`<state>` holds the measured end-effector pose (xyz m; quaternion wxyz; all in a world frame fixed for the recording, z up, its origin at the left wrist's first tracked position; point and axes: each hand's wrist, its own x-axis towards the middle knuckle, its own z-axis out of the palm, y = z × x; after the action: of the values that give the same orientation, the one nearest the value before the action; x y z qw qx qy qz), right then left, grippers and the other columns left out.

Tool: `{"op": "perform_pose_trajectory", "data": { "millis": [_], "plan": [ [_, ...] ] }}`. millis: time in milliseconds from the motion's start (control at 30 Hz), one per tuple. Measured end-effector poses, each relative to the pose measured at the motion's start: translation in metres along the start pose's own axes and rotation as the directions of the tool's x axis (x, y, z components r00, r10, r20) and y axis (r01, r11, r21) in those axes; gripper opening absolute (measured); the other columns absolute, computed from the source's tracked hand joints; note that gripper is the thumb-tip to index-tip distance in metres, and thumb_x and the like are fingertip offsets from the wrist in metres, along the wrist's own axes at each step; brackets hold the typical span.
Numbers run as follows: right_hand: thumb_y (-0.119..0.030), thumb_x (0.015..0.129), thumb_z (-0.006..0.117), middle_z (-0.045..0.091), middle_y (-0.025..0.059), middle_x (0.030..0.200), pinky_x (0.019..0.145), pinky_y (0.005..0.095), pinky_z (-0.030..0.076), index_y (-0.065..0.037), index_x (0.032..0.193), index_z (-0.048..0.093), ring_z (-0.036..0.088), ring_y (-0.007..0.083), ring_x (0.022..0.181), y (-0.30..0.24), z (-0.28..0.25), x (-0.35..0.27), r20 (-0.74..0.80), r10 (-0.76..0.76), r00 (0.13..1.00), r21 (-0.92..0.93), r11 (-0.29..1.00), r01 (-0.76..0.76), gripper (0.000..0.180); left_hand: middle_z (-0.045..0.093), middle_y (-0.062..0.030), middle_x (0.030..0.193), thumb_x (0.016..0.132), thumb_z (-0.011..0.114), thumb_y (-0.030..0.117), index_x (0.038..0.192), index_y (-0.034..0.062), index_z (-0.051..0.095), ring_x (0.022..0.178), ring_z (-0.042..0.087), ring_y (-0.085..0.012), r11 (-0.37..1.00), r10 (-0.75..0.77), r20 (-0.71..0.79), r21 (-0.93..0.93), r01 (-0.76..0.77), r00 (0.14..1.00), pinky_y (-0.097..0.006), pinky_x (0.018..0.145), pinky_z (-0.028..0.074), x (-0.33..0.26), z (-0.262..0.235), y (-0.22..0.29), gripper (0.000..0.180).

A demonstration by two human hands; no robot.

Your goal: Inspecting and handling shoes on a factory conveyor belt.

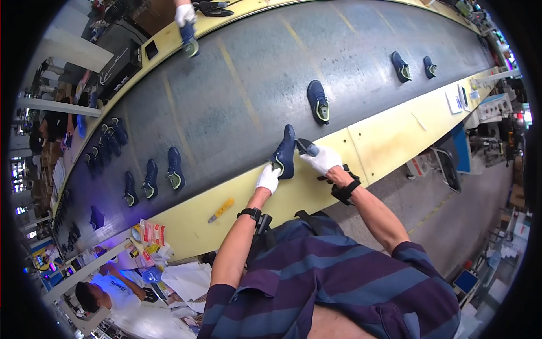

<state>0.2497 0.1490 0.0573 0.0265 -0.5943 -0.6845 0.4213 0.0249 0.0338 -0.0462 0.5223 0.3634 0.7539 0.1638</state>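
Observation:
My left hand [268, 178], in a white glove, grips a navy shoe [286, 153] by its heel end at the belt's near edge. The shoe is tilted, its toe pointing away from me. Just to the right, my right hand [320, 159], also gloved in white, is closed around a small dark tool [306, 147] whose tip is close to the shoe's side. Its exact kind I cannot make out, since the fingers cover part of it. Another navy shoe [318, 100] with a pale green lining lies on the belt beyond my right hand.
The grey belt [237, 121] carries several more navy shoes, left and far right. A yellow-handled cutter [221, 211] lies on the cream ledge [389, 148]. Across the belt, a co-worker's gloved hand [185, 15] holds a shoe. Another person [107, 291] is at lower left.

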Motion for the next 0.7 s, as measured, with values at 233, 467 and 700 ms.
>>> {"op": "perform_pose_trajectory", "data": {
  "millis": [233, 467, 700],
  "plan": [
    [-0.054, 0.091, 0.073, 0.077, 0.0213, 0.104, 0.088, 0.0458, 0.057, -0.008, 0.118, 0.072, 0.074, 0.0397, 0.1, 0.073, -0.051, 0.001, -0.055, 0.187, 0.981, -0.129, 0.973, -0.192, 0.053, 0.073, -0.0238, 0.109, 0.092, 0.073, 0.05, 0.127, 0.0048, 0.065, 0.104, 0.074, -0.0384, 0.725, 0.167, 0.047, 0.671, -0.155, 0.985, -0.05, 0.093, 0.057, -0.071, 0.007, 0.069, 0.058],
    [-0.056, 0.095, 0.072, 0.074, 0.0269, 0.11, 0.091, 0.0513, 0.056, -0.004, 0.121, 0.061, 0.071, 0.0468, 0.103, 0.106, -0.049, -0.007, -0.222, 0.163, 0.961, -0.087, 0.979, -0.186, 0.06, 0.066, -0.0227, 0.127, 0.074, 0.084, 0.066, 0.142, -0.002, 0.051, 0.116, 0.069, -0.0361, 0.686, 0.202, 0.051, 0.706, -0.178, 0.978, -0.047, 0.096, 0.056, -0.062, 0.016, 0.104, 0.101],
    [-0.05, 0.093, 0.075, 0.075, 0.0215, 0.098, 0.084, 0.0508, 0.056, -0.005, 0.115, 0.065, 0.072, 0.045, 0.094, 0.131, -0.033, 0.009, -0.397, -0.099, 0.912, -0.258, 0.966, -0.007, 0.05, 0.063, -0.026, 0.129, 0.082, 0.083, 0.046, 0.159, 0.004, 0.031, 0.114, 0.069, -0.0417, 0.879, 0.109, -0.035, 0.469, -0.08, 0.993, -0.054, 0.098, 0.056, -0.057, 0.068, 0.089, 0.102]
  ]
}}
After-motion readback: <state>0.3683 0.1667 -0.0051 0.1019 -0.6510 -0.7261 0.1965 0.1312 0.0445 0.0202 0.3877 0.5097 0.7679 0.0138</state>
